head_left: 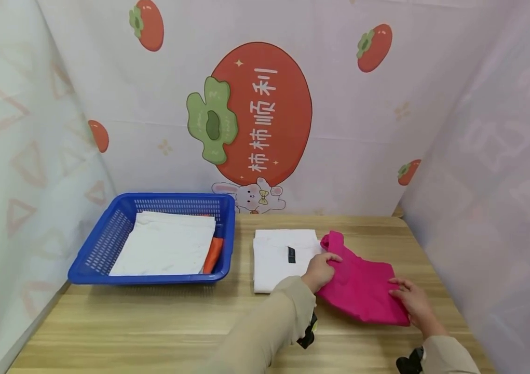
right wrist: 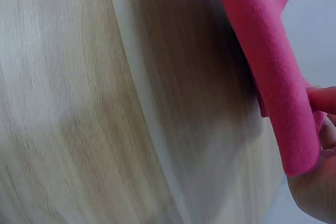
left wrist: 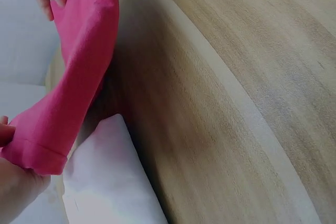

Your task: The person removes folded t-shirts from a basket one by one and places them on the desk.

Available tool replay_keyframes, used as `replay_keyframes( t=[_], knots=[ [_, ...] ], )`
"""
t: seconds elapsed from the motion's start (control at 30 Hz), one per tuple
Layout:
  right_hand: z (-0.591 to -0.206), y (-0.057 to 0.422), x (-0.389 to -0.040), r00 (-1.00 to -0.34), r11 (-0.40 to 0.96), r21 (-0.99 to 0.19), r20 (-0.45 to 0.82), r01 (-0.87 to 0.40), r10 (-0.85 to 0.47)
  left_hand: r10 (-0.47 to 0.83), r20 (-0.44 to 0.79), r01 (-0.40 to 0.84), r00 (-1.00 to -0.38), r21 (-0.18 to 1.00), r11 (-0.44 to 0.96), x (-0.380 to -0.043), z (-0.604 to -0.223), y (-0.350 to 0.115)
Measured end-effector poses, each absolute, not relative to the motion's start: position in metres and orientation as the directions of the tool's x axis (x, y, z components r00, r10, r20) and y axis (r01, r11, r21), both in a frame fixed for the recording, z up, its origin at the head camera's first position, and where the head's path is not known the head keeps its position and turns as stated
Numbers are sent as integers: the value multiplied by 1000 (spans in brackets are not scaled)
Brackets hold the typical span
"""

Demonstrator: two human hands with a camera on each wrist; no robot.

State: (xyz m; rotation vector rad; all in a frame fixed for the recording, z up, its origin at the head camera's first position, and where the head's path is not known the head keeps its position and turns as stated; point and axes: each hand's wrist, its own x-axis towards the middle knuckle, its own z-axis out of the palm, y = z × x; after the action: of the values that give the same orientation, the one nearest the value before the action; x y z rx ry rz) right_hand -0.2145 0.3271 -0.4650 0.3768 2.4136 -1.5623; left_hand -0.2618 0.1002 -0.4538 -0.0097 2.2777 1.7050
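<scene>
A bright pink folded garment is held between both hands at the right side of the table. My left hand pinches its left end, thumb and fingers on either face of the cloth, as the left wrist view shows at lower left. At the opposite end, my right hand grips the right edge; in the right wrist view its thumb presses on the pink cloth. The garment's near edge hangs above the wood. Just left of it lies a white folded garment with a small dark label, partly behind my left hand.
A blue plastic basket stands at the left, holding white folded cloth and an orange-red piece along its right wall. Printed fabric curtains enclose the wooden table at the back and both sides.
</scene>
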Motion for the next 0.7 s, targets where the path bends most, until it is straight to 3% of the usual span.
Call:
replay_keyframes(
  t=[0.2,0.4,0.7],
  knots=[
    [-474,345,-217,-924,372,-848,-369,377,97,128,-240,-186,-962,924,335,-263,-457,110],
    [-479,361,-221,-928,465,-805,-342,370,146,57,-253,-220,-966,917,332,-261,-466,121],
    [-488,371,-230,-937,595,-724,-262,349,230,21,-175,-155,-984,914,375,-259,-473,131]
  ],
)
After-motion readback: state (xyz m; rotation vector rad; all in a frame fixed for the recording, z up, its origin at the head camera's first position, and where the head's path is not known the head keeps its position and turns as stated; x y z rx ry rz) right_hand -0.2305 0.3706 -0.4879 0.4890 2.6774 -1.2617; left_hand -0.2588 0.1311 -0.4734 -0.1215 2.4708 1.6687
